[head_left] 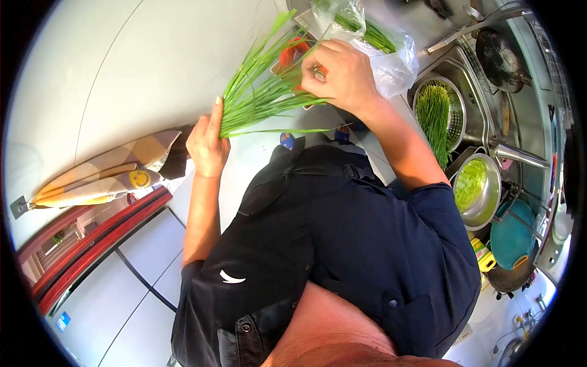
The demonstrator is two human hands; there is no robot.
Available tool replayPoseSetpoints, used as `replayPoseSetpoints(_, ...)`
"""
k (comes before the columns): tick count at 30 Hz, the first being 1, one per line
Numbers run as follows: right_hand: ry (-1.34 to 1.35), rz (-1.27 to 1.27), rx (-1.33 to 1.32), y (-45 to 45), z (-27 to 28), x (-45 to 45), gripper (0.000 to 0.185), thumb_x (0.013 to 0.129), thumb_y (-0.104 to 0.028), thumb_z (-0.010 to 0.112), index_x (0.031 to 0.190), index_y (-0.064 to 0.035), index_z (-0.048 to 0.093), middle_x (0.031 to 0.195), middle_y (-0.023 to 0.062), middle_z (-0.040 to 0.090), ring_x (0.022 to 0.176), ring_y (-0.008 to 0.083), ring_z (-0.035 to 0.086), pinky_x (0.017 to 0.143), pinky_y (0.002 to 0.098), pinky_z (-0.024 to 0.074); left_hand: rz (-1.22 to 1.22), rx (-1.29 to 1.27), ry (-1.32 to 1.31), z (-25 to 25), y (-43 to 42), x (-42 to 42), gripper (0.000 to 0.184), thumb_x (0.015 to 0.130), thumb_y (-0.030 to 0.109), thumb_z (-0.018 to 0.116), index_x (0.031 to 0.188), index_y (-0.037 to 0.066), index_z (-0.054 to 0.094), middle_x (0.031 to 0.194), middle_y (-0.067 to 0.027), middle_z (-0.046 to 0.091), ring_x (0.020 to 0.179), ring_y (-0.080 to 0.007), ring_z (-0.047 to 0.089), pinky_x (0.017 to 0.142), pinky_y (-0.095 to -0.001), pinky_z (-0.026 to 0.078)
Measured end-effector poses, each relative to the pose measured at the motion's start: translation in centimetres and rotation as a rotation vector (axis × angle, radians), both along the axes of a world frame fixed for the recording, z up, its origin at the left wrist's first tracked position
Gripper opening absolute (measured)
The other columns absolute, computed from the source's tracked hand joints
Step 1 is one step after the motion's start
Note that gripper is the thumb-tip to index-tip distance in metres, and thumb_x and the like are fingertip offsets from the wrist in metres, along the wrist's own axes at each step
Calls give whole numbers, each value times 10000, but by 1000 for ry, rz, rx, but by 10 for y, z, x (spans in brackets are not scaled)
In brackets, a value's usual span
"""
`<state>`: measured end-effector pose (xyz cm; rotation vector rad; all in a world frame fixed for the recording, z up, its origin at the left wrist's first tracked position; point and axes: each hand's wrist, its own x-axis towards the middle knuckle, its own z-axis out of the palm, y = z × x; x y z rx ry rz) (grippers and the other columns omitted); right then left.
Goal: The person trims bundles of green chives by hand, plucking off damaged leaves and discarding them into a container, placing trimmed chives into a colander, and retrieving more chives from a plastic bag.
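My left hand (209, 144) is closed around one end of a loose bunch of garlic chives (263, 92), whose long green leaves fan out up and to the right. At the spread side of the bunch, my right hand (339, 76) has its fingers curled and pinched among the leaves; the exact strands between its fingertips are hard to see. Behind the leaves, a red object (293, 55) is partly covered. Beyond my right hand lies a clear plastic bag (391, 64) with more garlic chives (376, 37) in it.
On the right, a sink (474, 122) holds a perforated metal colander (455, 104) with chives. Nearer stands a metal bowl (491, 202) of pale green cut vegetable, beside a teal basin (512, 232). A dark wok (498, 58) sits behind the sink. Patterned cloth (116, 171) hangs at left.
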<state>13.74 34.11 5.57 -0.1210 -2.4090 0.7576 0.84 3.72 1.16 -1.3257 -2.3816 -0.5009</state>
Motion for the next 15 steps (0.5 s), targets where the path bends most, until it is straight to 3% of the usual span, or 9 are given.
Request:
replayPoseSetpoints(4,20,-110,-67,-9,-13,-5,114,754,-130,736,861,-114,702,774,64,671,720,289,662,654,399,533,2,-23,8,-1,3,3,850,645,-105,639,1452,158,600,730,-90,495,603,-286,543,547,-420,481)
replayPoseSetpoints(7,-215,-161,-174,-12,-14,-2,119,799,-95,721,914,-71,698,758,67,678,698,250,686,642,363,534,-6,-32,19,-2,4,2,845,648,-98,641,1452,158,600,730,-86,492,605,-285,546,547,-421,482)
replayPoseSetpoints(9,-211,-116,-636,-9,-42,-5,129,857,-66,700,981,-31,694,783,56,706,714,150,688,649,289,524,-1,-38,25,-1,3,2,846,647,-97,642,1453,158,599,732,-85,499,607,-284,550,548,-420,484)
replayPoseSetpoints(10,-210,-116,-634,-3,-46,-5,129,857,-66,700,981,-31,694,783,56,706,714,150,688,649,289,524,3,-43,29,-1,2,2,847,647,-96,642,1454,158,599,735,-84,507,610,-283,553,549,-420,487)
replayPoseSetpoints(12,-171,-169,-732,7,-46,-2,221,860,-218,717,1005,-56,755,861,96,764,773,182,733,736,320,566,14,-31,32,-2,0,0,853,643,-98,642,1456,158,596,740,-84,516,612,-282,557,551,-419,490)
replayPoseSetpoints(13,-88,-160,-874,8,-43,0,186,895,-164,728,1017,-26,756,850,74,759,768,112,703,725,274,555,25,-20,35,-3,-2,-1,859,640,-99,642,1458,158,594,745,-84,526,615,-282,561,552,-419,493)
replayPoseSetpoints(15,-48,-172,-817,18,-41,6,171,908,-147,730,1019,-19,756,858,65,760,763,102,696,719,263,551,38,-39,42,-1,-6,-3,863,638,-102,641,1459,158,591,748,-84,533,616,-281,563,553,-418,496)
